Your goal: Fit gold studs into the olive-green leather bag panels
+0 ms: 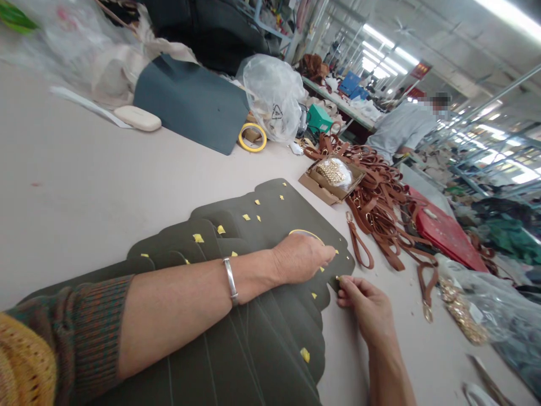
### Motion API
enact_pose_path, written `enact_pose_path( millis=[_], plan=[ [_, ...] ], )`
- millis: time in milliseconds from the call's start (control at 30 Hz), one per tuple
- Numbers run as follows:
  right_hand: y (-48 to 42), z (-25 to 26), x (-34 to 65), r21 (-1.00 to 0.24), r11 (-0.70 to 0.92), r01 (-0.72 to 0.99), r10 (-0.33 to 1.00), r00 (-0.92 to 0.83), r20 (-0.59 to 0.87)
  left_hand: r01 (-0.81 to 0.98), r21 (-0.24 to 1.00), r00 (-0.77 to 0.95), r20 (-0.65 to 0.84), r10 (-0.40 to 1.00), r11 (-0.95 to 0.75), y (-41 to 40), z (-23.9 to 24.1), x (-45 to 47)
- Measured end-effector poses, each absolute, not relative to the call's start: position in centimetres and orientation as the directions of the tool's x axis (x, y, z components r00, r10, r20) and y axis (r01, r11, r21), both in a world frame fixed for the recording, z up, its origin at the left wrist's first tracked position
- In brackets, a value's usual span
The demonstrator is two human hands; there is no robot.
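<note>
My left hand, with a silver bracelet on its wrist, is closed around a roll of tape, whose yellow rim shows above the knuckles. It lies over a fanned stack of dark olive panels dotted with small yellow tape pieces. At the stack's right edge, my right hand pinches a small dark tab with a tiny gold-coloured bit at its tip. Whether the tab belongs to a panel, I cannot tell.
Brown straps pile up at the right, beside an open box with gold chain. A yellow tape roll, a dark blue-grey sheet and a plastic bag lie farther back. Scissors rest lower right. A person stands beyond.
</note>
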State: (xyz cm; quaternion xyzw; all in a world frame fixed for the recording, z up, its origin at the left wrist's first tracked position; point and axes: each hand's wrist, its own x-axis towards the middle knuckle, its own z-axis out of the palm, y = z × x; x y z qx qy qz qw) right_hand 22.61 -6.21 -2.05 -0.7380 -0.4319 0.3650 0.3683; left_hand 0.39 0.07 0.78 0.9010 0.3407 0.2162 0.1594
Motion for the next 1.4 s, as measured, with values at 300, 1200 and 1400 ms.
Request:
enact_pose_path(
  millis=[300, 1200, 1400],
  plan=[
    [-5.2, -1.0, 20.8, -0.65, -0.394, 0.65, 0.908, 0.384, -0.166, 0.54, 0.448, 0.679, 0.268, 0.683, -0.713, 0.3, 0.5, 0.4],
    [-5.4, -1.3, 21.5, -0.467, -0.159, 0.87, 0.981, 0.192, 0.023, 0.355, 0.574, 0.697, 0.363, 0.618, -0.738, 0.3, 0.4, 0.5],
    [-5.7, -0.9, 22.7, -0.599, -0.091, 0.795, 0.995, 0.091, -0.03, 0.321, 0.57, 0.72, 0.372, 0.586, -0.757, 0.0, 0.9, 0.4]
  ],
)
